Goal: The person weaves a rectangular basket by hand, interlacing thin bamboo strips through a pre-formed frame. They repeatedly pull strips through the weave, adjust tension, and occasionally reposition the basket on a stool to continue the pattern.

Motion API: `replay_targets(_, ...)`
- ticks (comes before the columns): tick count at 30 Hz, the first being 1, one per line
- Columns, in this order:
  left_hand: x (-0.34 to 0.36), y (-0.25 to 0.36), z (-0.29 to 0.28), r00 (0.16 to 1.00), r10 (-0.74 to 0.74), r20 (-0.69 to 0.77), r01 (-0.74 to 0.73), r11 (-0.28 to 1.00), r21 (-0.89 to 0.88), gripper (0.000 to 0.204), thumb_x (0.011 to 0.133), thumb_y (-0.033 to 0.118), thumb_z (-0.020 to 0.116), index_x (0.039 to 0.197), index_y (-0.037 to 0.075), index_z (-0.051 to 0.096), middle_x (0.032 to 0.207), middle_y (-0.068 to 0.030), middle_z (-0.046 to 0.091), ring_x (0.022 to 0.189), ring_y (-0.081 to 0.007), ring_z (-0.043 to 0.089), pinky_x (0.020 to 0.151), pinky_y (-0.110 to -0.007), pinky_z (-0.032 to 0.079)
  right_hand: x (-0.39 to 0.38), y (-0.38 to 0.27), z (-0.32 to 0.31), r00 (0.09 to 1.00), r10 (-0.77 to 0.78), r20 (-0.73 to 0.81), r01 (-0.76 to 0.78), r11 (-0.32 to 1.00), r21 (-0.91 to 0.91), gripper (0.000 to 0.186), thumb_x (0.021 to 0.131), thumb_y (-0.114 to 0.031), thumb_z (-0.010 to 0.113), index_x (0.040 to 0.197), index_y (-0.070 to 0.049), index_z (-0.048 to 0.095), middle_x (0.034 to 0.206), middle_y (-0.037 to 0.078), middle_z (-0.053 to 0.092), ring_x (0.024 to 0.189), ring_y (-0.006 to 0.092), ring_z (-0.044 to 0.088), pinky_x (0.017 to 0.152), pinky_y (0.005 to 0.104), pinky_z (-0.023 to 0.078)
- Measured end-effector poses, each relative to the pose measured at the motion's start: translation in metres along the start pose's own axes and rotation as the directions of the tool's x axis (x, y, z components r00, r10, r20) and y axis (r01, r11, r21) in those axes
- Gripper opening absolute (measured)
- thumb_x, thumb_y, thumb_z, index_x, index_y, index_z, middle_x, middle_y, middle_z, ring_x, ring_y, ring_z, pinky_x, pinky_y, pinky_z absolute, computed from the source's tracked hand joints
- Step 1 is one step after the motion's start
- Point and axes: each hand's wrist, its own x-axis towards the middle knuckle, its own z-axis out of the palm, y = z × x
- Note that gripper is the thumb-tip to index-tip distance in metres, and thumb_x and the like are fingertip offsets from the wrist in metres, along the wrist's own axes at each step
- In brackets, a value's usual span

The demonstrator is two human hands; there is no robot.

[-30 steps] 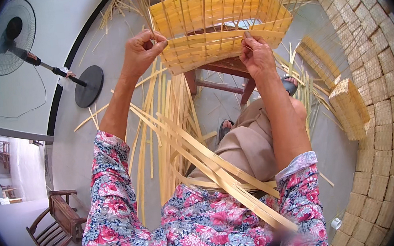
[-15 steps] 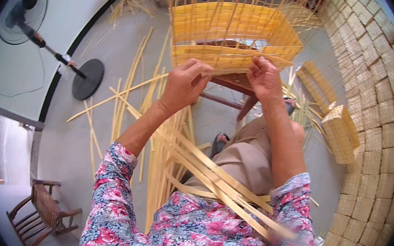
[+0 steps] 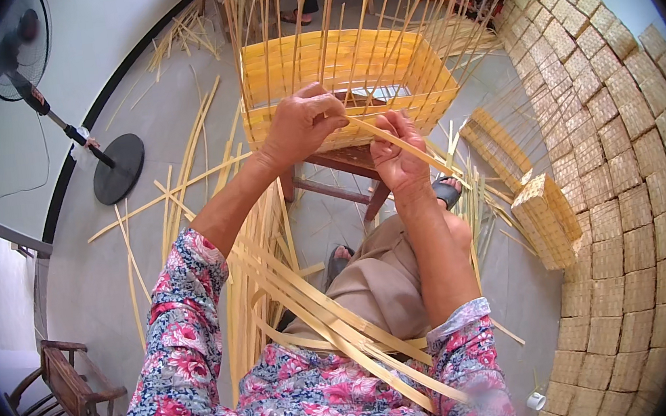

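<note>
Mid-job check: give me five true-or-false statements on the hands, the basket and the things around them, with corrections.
1. A flat strip runs from the fingertips of the left hand past the right hand. True.
2. The right hand is gripping a pair of scissors. False: the flat strip is at the right hand's fingers, and no scissors show there.
3. The yellow basket stands directly on the floor. False: the yellow basket sits on a wooden stool.
4. Loose strips lie across the person's lap. True.
5. The wooden chair is at the picture's right edge. False: the wooden chair is at the lower left.
</note>
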Motion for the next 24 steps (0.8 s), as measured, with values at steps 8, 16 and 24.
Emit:
replay_targets(8, 0.003, -0.005, -0.012, 0.988, -0.087, 0.127, 0.092, 0.995, -0.04, 0.012, 0.083, 0.013, 0.081, 0.088, 0.006, 0.071, 0.085, -0.0046, 0.062, 0.071, -0.0163, 0.061, 0.063, -0.03, 0.049, 0.013, 0.027, 0.087, 0.974, -0.21, -0.083, 0.02, 0.446, -0.895, 0.05, 0.1, -0.015, 0.061, 0.149, -0.011, 0.05, 0.145, 0.012, 0.051, 0.122, 0.017, 0.053, 0.101, 0.0301, 0.045)
replay_targets(16, 0.003, -0.009, -0.006, 0.997, -0.009, 0.074, 0.014, 0.998, -0.054, 0.012, 0.084, 0.012, 0.08, 0.087, 0.006, 0.07, 0.084, -0.0031, 0.06, 0.067, -0.0137, 0.057, 0.059, -0.029, 0.045, 0.018, 0.033, 0.083, 0.93, -0.345, -0.127, 0.067, 0.498, -0.864, 0.015, 0.099, -0.016, 0.068, 0.106, -0.003, 0.067, 0.106, 0.006, 0.068, 0.092, 0.0109, 0.063, 0.085, 0.0233, 0.051)
replay_targets(24, 0.01, 0.002, 0.011, 0.963, -0.248, -0.103, 0.249, 0.968, -0.004, 0.009, 0.083, 0.01, 0.075, 0.084, 0.004, 0.069, 0.081, -0.0104, 0.062, 0.073, -0.0265, 0.063, 0.063, -0.037, 0.049, 0.011, 0.04, 0.077, 0.857, -0.361, -0.368, 0.127, 0.84, -0.528, 0.013, 0.104, -0.009, 0.053, 0.11, 0.002, 0.056, 0.11, 0.018, 0.067, 0.103, 0.0253, 0.069, 0.096, 0.0379, 0.059)
